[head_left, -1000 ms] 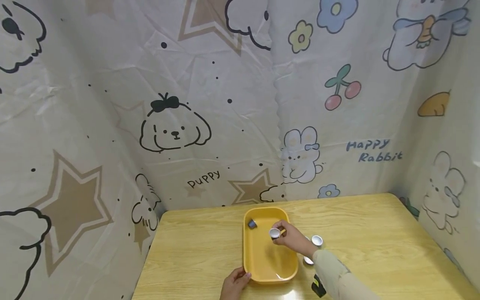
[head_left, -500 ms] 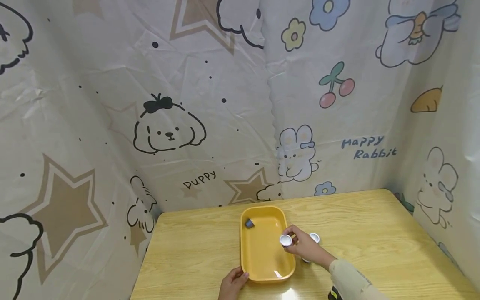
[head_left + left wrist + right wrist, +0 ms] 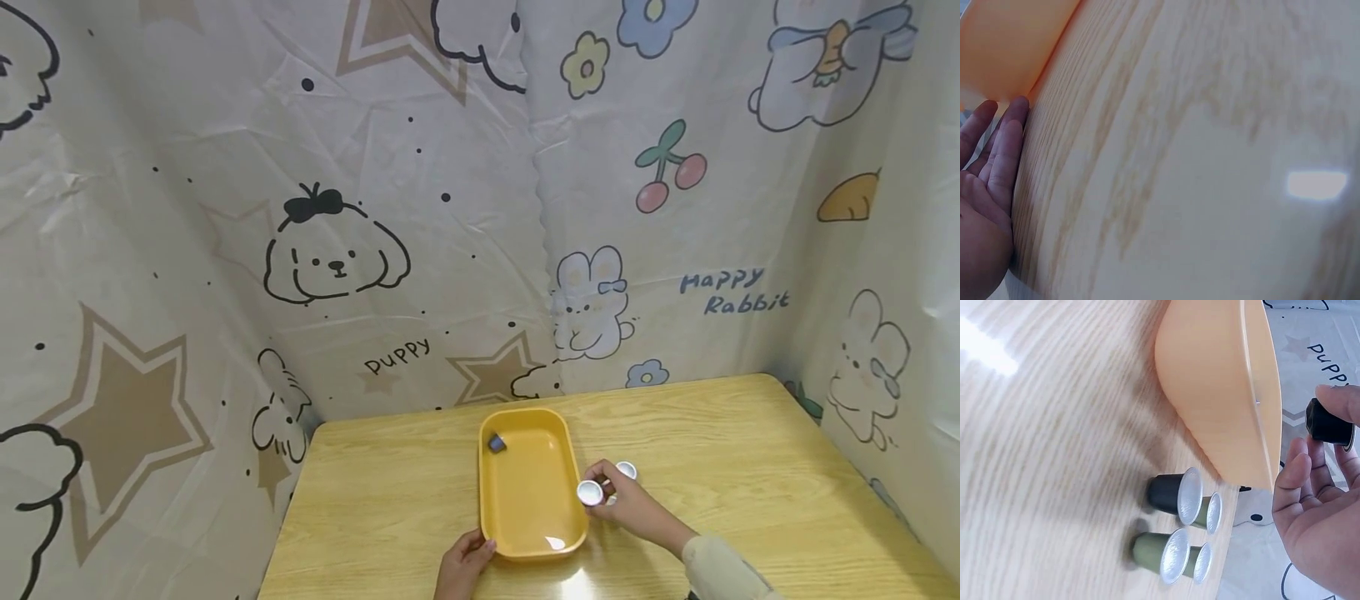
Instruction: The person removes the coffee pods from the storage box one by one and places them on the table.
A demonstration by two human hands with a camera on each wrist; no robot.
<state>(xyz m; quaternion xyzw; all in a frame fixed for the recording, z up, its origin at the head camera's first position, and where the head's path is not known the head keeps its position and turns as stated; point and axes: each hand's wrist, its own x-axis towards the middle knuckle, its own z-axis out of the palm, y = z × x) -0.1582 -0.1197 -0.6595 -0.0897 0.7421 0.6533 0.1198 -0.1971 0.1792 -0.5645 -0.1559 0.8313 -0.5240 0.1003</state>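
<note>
My right hand [image 3: 630,505] pinches a black coffee capsule [image 3: 1329,424] between thumb and fingers, its silver lid facing the head camera. The hand is just over the right rim of the yellow tray [image 3: 532,546]. Beside the tray on the table, another black capsule [image 3: 1165,492] and several green capsules [image 3: 1152,551] stand with silver lids up, partly hidden by the hand in the head view. Inside the tray's far left corner lies a dark blue-grey capsule [image 3: 497,443]. With nearly straight fingers, my left hand [image 3: 461,567] touches the tray's near left corner.
The wood-grain table [image 3: 375,492] extends left and right of the tray. Behind and at both sides hangs a printed cloth [image 3: 465,233]. The tray's raised wall [image 3: 1210,394] stands close to the capsules.
My right hand has moved right with the black capsule, from above the tray's inside to its right rim. My left hand stays at the corner. The head view has shifted slightly.
</note>
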